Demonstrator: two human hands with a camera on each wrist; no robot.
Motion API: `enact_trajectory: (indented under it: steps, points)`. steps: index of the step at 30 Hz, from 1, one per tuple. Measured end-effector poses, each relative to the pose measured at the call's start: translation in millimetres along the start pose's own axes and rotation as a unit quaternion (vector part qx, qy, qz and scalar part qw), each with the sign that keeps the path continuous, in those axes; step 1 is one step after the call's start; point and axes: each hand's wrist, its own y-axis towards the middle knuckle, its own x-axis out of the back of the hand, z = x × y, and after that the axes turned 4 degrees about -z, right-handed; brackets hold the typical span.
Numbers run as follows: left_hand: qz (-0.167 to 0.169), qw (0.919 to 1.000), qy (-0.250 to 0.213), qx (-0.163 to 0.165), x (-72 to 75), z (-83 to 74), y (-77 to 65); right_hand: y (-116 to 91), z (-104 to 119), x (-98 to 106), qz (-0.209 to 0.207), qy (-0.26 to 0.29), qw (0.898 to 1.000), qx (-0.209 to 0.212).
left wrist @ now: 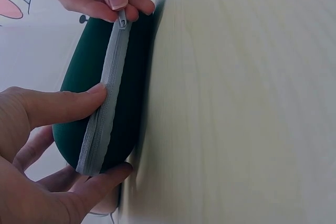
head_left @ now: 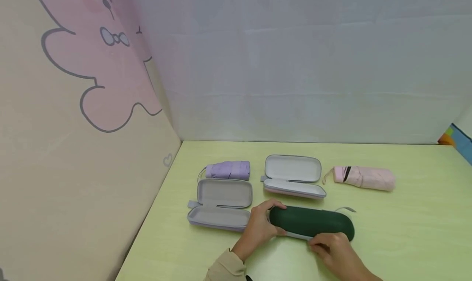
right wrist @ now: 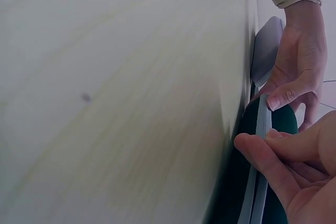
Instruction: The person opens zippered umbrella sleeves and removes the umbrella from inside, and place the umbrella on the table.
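A dark green zip case [head_left: 307,220] lies closed on its base near the front of the table. My left hand [head_left: 259,227] grips its left end, the thumb resting along the grey zipper [left wrist: 102,103] and the other fingers round the end. At the front edge, right of the middle, my right hand [head_left: 336,250] pinches the metal zipper pull [left wrist: 123,20] between thumb and forefinger. In the right wrist view the fingertips hide the pull. The zipper's teeth look joined near the left end; behind the pull I cannot tell. A grey strap [head_left: 346,209] sticks out behind the case.
Left of the green case lies an open lilac case [head_left: 221,216], a folded purple umbrella [head_left: 228,170] behind it. Another open case [head_left: 293,169], white inside, sits behind the green one. A folded pink umbrella [head_left: 370,178] lies at the back right. Walls border the yellow-green table [head_left: 416,227].
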Motion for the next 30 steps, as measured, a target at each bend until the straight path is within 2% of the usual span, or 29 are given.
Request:
enact_trajectory:
  steps: [8, 14, 25, 30]
  points:
    - [0.000, 1.0000, -0.002, 0.004, -0.5, -0.6, 0.5, 1, -2, -5, -0.002, 0.013, 1.000, 0.015]
    - [0.001, 1.0000, -0.001, 0.007, 0.3, -1.6, 0.1, 2, 0, -7, 0.005, 0.018, 1.000, 0.001]
    - [-0.007, 0.9999, 0.009, -0.011, -0.4, -0.4, -0.7, 7, 5, -9, 0.014, 0.022, 0.999, -0.024]
    - [-0.004, 0.9999, 0.010, -0.008, 0.2, -0.7, -0.6, 8, 5, -11, 0.012, 0.024, 0.999, -0.026]
